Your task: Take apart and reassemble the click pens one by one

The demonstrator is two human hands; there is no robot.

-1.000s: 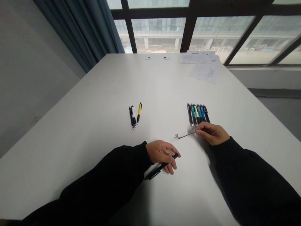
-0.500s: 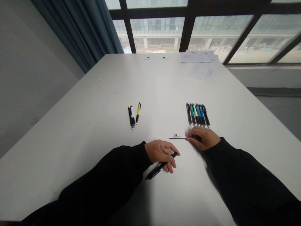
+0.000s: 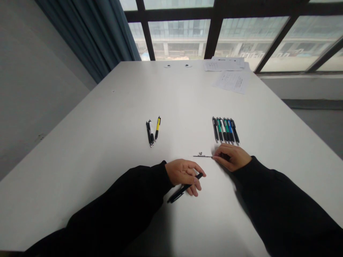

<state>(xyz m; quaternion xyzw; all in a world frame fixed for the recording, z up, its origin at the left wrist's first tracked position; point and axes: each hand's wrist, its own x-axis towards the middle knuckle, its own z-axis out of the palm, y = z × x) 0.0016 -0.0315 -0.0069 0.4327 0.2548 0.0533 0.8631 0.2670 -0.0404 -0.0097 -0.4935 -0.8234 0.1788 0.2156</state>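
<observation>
My left hand (image 3: 184, 175) is closed on a black pen barrel (image 3: 178, 193), held slantwise with its clip end toward me. Between thumb and fingertips, my right hand (image 3: 230, 156) pinches one end of a thin dark pen refill (image 3: 205, 156), which points left just above the table. Beside the refill lies a small metallic piece (image 3: 200, 153), too small to make out fully. Just beyond my right hand lies a row of several pens (image 3: 225, 130) in black, green, white and blue.
A yellow pen (image 3: 158, 127) lies at the left beside a white pen (image 3: 151, 131) and a black pen (image 3: 148, 134). Printed papers (image 3: 232, 80) rest at the far right of the white table (image 3: 115, 117), near the window (image 3: 179, 39). A blue curtain (image 3: 91, 32) hangs at the left.
The free end of the refill has shifted slightly away from me, closer to the small metallic piece. The pen barrel in my left hand has tilted a little; both hands stay almost in place.
</observation>
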